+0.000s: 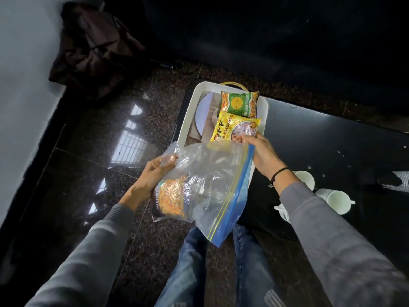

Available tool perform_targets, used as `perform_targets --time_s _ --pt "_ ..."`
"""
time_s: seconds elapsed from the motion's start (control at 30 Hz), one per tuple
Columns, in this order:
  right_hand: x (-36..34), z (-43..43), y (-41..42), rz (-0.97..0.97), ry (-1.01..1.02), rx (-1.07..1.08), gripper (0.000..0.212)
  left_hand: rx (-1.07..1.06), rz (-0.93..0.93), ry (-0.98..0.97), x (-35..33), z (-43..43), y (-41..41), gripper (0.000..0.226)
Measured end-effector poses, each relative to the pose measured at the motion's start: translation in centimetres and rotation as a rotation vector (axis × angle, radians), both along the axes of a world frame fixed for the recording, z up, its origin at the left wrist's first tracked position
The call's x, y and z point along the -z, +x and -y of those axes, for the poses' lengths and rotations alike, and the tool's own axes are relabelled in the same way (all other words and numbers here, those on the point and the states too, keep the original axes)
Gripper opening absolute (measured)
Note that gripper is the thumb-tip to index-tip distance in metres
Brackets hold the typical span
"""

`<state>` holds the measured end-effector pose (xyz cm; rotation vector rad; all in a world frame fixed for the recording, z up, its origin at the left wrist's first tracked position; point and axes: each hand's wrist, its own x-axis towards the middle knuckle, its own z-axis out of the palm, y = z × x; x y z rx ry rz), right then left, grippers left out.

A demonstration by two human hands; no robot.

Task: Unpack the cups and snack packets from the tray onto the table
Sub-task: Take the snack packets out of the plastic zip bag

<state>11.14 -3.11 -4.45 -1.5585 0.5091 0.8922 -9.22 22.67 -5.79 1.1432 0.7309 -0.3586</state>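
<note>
Much stays dark: the upper room is near black, and a brown bundle (93, 52) by the pale wall (20, 85) cannot be identified. Polished speckled stone floor (93, 134) reflects a barred window. Glossy black table (321, 140) runs right, far edge cut off by the frame. White tray (188, 114) sits on the table's left end, its near end hidden behind a clear zip bag (212, 180). Left hand (155, 173) grips the bag's crumpled edge; an orange mixture packet (170, 200) lies inside, print blurred. Right hand (259, 149) pinches the yellow packet (232, 129) over the tray. Green packet (240, 103) lies in the tray beyond. Two white cups (334, 200) stand on the table, partly hidden by the right sleeve (332, 229).
</note>
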Motion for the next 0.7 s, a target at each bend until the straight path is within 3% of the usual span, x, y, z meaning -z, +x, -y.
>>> perform_targets --time_s 0.1,0.43,0.57,0.7 --pt "0.3 0.1 -0.3 -0.047 0.014 -0.015 0.044 0.012 -0.013 0.022 -0.6 0.3 0.3 0.039" --pt "-2.7 3.6 -1.5 0.132 -0.167 0.105 0.014 -0.026 -0.012 0.073 -2.3 1.2 2.1 0.033" --pt "-6.3 5.1 -3.1 0.186 -0.01 0.137 0.011 -0.099 -0.014 0.063 -2.6 1.8 2.4 0.03" --pt "-8.2 5.2 -4.8 0.095 0.2 0.066 0.011 -0.17 -0.008 0.057 -3.0 2.6 2.7 0.02"
